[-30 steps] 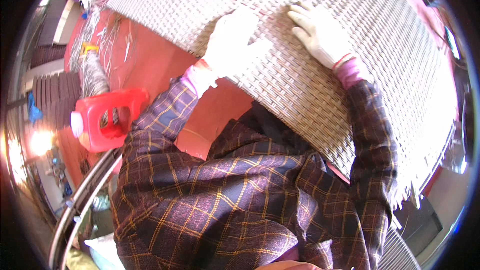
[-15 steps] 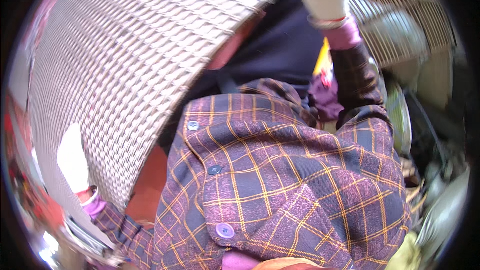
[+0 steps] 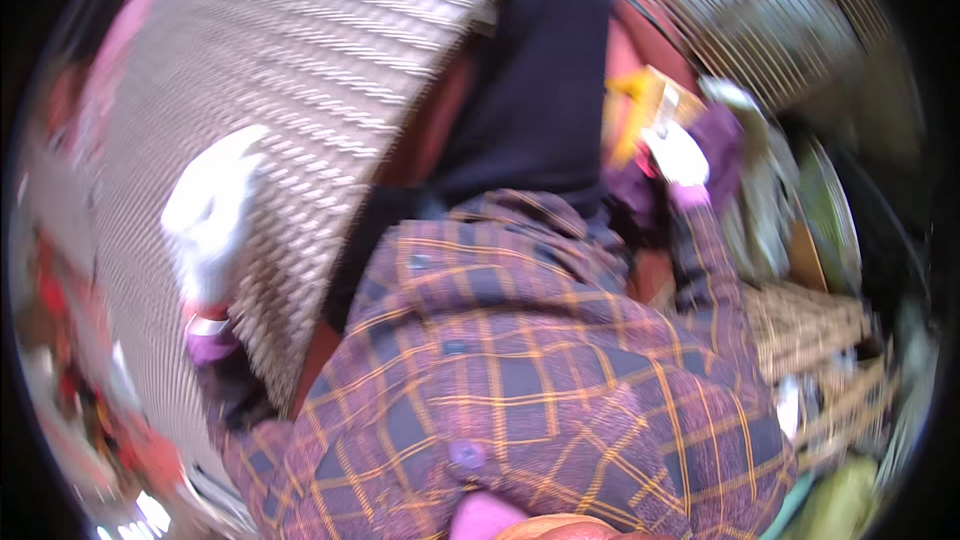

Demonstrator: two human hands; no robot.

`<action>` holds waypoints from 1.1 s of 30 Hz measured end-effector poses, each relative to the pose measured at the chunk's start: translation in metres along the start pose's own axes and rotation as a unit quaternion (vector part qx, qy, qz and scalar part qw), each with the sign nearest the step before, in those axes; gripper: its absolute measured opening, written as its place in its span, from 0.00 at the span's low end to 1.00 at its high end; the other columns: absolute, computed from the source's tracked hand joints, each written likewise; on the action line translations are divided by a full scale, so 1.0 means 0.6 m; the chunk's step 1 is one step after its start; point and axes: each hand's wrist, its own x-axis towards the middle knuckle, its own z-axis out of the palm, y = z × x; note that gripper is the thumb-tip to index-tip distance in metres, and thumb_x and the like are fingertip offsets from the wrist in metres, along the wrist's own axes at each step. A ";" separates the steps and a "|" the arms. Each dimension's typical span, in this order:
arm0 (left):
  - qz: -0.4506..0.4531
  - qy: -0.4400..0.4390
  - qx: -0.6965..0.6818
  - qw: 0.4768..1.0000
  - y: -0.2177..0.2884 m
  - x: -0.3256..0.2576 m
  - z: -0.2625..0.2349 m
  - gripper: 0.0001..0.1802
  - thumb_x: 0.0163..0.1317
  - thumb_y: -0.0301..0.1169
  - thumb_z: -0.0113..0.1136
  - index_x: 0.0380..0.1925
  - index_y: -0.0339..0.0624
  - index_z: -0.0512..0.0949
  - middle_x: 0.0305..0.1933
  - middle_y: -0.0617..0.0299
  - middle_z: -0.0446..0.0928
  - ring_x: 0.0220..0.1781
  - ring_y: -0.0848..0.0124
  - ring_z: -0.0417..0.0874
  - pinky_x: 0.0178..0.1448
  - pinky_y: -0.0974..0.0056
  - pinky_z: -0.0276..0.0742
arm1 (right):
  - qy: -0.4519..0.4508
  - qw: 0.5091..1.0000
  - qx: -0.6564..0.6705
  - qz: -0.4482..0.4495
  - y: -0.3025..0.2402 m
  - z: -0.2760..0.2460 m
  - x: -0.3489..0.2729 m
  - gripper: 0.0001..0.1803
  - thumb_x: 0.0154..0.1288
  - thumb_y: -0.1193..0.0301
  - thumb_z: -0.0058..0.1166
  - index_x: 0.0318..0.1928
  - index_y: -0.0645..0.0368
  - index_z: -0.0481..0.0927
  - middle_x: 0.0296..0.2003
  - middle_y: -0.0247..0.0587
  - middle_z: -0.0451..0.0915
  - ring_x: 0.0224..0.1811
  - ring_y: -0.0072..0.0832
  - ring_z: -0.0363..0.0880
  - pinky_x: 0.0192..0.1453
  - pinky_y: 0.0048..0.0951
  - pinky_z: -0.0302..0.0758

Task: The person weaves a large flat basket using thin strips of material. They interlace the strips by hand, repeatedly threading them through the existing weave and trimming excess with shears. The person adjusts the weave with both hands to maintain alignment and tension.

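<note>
A large woven panel [image 3: 330, 90] of pale strips fills the left side, leaning against my legs in dark trousers [image 3: 530, 90]. My left hand [image 3: 212, 210], in a white glove, is over the panel's lower left part; motion smears its fingers, and I cannot tell whether it touches the weave. My right hand [image 3: 677, 153], also white-gloved, is low at my right side. It is right beside a yellow object [image 3: 627, 115], a tan box-like piece [image 3: 672, 98] and a purple cloth [image 3: 725, 145]. Blur hides whether its fingers hold anything.
A slatted rack [image 3: 800, 10] with pale bundles behind it stands at the far right. Below it are a green rounded object [image 3: 830, 210] and wicker baskets [image 3: 805, 325]. Red and white clutter [image 3: 70, 340] lies along the left rim.
My right hand has come down from the panel's top edge to the yellow object beside my leg. The left hand has moved up and inward over the panel, which has shifted left.
</note>
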 end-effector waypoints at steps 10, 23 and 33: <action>0.163 0.134 0.039 0.977 0.019 -0.090 0.096 0.17 0.70 0.40 0.72 0.53 0.42 0.89 0.53 0.54 0.89 0.54 0.56 0.90 0.60 0.51 0.86 | 0.253 0.881 0.370 0.155 -0.084 -0.166 0.060 0.18 0.82 0.59 0.58 0.55 0.63 0.86 0.31 0.35 0.79 0.29 0.24 0.74 0.30 0.27 0.69; 0.054 0.193 0.163 0.966 0.070 -0.201 0.046 0.21 0.74 0.42 0.64 0.62 0.48 0.86 0.47 0.60 0.90 0.48 0.64 0.91 0.58 0.53 0.85 | -0.321 0.792 0.319 -0.410 -0.828 -0.466 -0.162 0.15 0.76 0.77 0.51 0.56 0.69 0.85 0.24 0.28 0.73 0.22 0.12 0.64 0.26 0.20 0.60; -0.128 0.183 -0.186 0.957 -0.037 -0.384 -0.011 0.23 0.82 0.49 0.61 0.47 0.37 0.85 0.33 0.54 0.87 0.31 0.65 0.90 0.35 0.61 0.86 | -0.425 0.587 0.226 -0.651 -1.113 -0.401 -0.210 0.12 0.74 0.78 0.65 0.55 0.61 0.91 0.45 0.40 0.89 0.45 0.27 0.87 0.48 0.27 0.82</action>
